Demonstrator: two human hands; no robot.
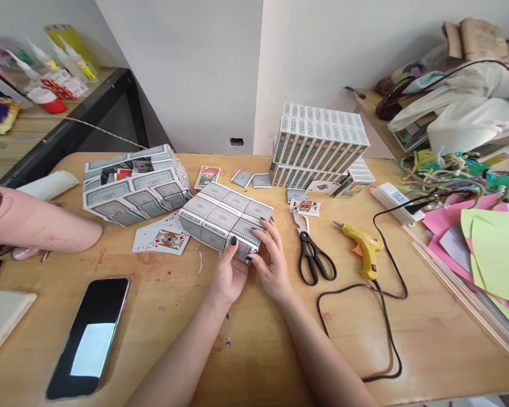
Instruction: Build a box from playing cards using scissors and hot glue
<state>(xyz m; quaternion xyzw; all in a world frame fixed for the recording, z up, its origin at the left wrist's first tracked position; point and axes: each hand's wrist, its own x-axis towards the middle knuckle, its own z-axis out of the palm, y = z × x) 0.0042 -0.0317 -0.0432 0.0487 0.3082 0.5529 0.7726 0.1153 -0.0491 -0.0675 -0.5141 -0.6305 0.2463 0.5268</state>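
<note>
A rectangular box covered in grey-patterned playing cards is held over the middle of the table, slightly angled. My left hand grips its near side, thumb on the top edge and the other fingers hidden beneath. Around the near right corner, my right hand is closed, fingers over the top and thumb at the side. Left of it stands a larger card-covered box, open on top with red card packs inside. Loose playing cards lie face up between the two boxes.
Black-handled scissors and a yellow glue gun with a looping cord lie to the right. Stacked card packs stand behind. A phone and a pink roll occupy the left. A power strip borders coloured paper.
</note>
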